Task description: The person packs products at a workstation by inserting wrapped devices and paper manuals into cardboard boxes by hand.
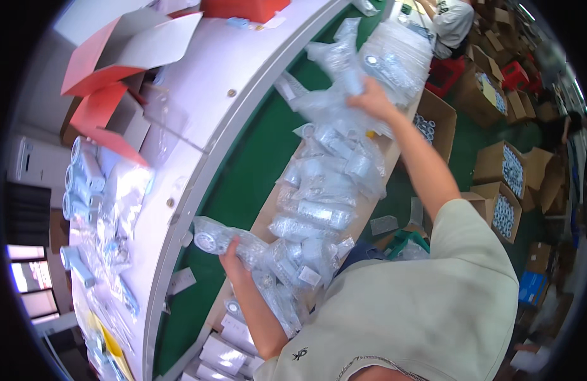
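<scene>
My right hand point(371, 100) reaches far forward and grips a clear plastic bag holding a metal cylinder part point(336, 66), lifted above a long heap of bagged parts point(325, 190). My left hand point(233, 259) rests low at the near end of that heap, fingers closed on another clear bag with a round metal part point(211, 238). The heap lies along a cardboard strip point(262, 219) on the green belt point(243, 171).
A white curved table point(204, 89) at the left carries red and white folded boxes point(125, 54) and more bagged parts point(90, 184). Open cardboard cartons of parts point(506, 190) stand on the floor at the right. Another person point(452, 22) sits at the far top. Small white boxes point(220, 355) lie near me.
</scene>
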Tool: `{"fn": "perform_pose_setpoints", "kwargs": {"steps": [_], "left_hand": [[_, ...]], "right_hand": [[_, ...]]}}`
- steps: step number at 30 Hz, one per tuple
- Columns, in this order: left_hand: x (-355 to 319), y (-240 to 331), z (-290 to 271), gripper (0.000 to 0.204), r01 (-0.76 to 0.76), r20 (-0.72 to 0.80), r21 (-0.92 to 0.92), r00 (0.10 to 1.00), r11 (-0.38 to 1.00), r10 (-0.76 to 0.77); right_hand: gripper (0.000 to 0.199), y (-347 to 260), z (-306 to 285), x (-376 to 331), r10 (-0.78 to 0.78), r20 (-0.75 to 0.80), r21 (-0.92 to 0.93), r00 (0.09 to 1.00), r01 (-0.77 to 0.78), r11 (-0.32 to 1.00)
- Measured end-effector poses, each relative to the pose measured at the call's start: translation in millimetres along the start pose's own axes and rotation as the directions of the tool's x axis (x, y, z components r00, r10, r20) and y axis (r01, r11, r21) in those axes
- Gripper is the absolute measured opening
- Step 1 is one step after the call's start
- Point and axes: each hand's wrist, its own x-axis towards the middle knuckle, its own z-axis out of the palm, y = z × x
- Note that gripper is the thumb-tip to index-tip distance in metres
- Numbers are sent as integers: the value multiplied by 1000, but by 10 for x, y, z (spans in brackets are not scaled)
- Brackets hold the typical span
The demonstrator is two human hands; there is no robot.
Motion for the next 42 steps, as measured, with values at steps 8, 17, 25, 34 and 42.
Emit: {"fn": "perform_pose_setpoints", "kwargs": {"steps": [8,17,25,34,42], "left_hand": [[-970,-87,-340,56,83,-192,-60,977,995,-93],[-1751,-339,-683,57,73,-348,-93,932,993,-101],[-1925,-464,-732,49,119,-322,-136,934,984,-158],[-1938,-486,-668,57,51,-330,-316,930,947,-161],[-1680,-165,-1161,45,-252,-405,391,816,885,412]], "right_hand": [[60,1414,-38,602,-135,149,-304,980,175,936],[70,57,302,-853,-119,54,-339,991,130,932],[69,-228,1086,-2198,-279,485,-327,829,468,821],[60,-844,1233,-2587,-558,603,168,570,593,787],[63,-1701,2094,-3447,-232,944,313,236,-411,856]]}}
